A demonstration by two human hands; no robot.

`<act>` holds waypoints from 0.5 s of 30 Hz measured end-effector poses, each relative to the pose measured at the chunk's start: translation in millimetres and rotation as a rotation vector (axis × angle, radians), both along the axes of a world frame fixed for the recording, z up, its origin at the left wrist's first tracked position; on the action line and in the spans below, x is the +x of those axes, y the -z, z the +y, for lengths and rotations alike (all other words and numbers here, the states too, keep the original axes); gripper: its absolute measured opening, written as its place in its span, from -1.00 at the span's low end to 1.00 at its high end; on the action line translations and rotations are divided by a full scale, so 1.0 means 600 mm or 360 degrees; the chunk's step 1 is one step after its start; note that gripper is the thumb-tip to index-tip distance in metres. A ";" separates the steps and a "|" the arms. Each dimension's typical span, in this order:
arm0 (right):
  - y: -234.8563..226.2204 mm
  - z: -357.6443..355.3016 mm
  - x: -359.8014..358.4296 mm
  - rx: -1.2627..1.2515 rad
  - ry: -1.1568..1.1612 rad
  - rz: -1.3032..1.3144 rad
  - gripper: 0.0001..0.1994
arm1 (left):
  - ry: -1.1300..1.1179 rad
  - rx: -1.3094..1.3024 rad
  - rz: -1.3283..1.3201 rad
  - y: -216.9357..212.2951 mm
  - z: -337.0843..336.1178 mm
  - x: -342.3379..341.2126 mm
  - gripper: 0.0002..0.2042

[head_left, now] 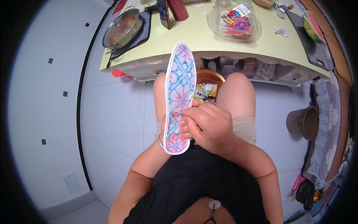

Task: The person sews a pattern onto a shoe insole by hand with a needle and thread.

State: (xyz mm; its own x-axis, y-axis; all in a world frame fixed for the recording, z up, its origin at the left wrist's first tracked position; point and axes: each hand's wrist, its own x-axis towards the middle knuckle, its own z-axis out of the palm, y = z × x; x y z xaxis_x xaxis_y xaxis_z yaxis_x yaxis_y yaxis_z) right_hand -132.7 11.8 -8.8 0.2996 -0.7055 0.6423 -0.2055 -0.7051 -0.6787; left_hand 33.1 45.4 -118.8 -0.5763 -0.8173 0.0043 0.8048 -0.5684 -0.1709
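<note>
Over our lap, short of the worktop's (209, 44) near edge, our left hand (162, 128) grips the embroidered insole (180, 93) from behind while our right hand (205, 125) pinches a needle; a slip could prick hidden fingers.

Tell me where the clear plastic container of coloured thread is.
Head view, upper right: the clear plastic container of coloured thread sits on the pale yellow table, right of the dark red cup.
</note>
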 end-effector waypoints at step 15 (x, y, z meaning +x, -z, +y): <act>0.023 0.000 -0.007 0.0126 0.0020 -0.0099 -0.85 | -0.0126 -0.0089 -0.0592 -0.125 -0.005 -0.028 -0.60</act>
